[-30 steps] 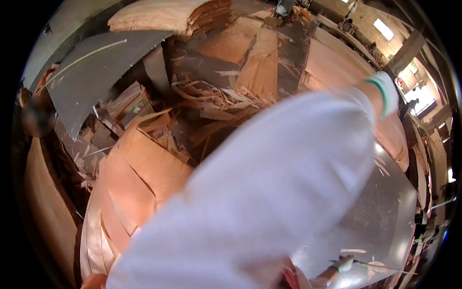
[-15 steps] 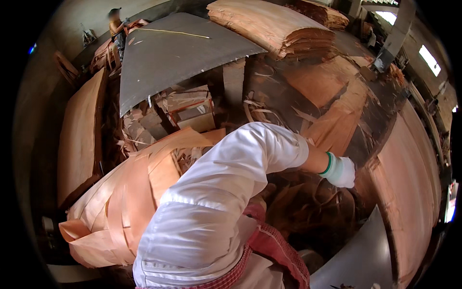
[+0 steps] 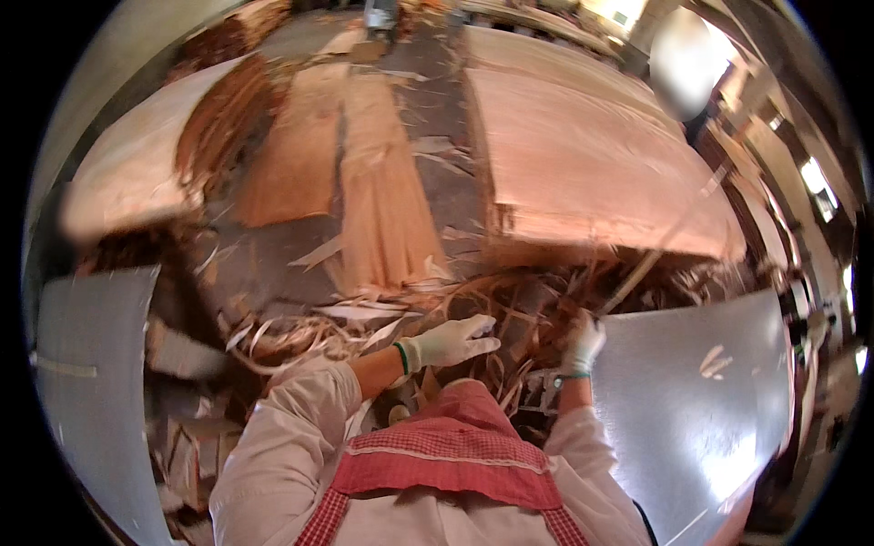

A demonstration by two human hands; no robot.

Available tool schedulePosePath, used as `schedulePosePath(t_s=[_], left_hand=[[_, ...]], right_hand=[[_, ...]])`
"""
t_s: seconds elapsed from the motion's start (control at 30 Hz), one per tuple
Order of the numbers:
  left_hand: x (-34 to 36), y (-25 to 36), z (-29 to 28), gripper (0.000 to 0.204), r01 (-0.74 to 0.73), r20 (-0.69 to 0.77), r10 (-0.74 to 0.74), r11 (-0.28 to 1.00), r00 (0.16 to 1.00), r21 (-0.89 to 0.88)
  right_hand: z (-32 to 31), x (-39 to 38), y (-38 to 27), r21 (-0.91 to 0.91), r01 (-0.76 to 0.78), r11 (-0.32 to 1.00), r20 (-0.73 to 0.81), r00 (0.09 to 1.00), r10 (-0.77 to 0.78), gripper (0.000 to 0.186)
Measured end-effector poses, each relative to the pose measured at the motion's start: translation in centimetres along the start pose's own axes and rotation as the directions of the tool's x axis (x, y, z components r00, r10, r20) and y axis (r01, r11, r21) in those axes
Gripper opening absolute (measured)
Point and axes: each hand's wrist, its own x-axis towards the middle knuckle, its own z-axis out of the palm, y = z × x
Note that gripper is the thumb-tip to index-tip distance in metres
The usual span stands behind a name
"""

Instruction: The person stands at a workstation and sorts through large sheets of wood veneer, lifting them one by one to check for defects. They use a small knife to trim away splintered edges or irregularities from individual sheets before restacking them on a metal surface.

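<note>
My right hand [image 3: 583, 344], in a white glove, is closed around the lower end of a long thin pale stick [image 3: 642, 267]. The stick slants up and to the right, in front of a large stack of wood veneer sheets [image 3: 592, 150]. My left hand [image 3: 451, 342], gloved in white with a green cuff, hovers over loose veneer scraps [image 3: 300, 338]. Its fingers are stretched out, and nothing shows in them. Beside my right hand lies the corner of a shiny grey tabletop [image 3: 678, 382].
Another veneer stack [image 3: 146, 136] stands at the left. Two long veneer pieces [image 3: 387, 191] lie on the floor ahead. A second grey tabletop [image 3: 91, 318] is at the far left, with open boxes [image 3: 191, 455] beside it. More veneer strips litter the floor.
My view has swung to the right. My left hand has moved away from the right-hand veneer stack's edge. My right hand, unseen before, is now in view with the stick.
</note>
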Motion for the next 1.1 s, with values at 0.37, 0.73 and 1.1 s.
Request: schedulePosePath(t_s=[0.37,0.73,1.1], left_hand=[[28.3,-15.0,-17.9,0.044,0.482,0.187,-0.454,0.864,0.871,-0.145],[34.6,-12.7,-34.2,0.019,0.387,-0.412,-0.224,0.844,0.883,0.371],[56.3,-22.2,-53.4,0.017,0.162,-0.234,-0.066,0.892,0.970,0.421]], right_hand=[[26.6,12.5,7.2,-0.164,0.041,0.986,0.591,0.804,0.065,0.022],[42.3,45.1,29.3,0.011,-0.602,0.799,0.077,0.797,0.599,0.023],[47.6,46.9,17.2,-0.454,-0.289,0.843,-0.100,0.957,0.274,0.033]])
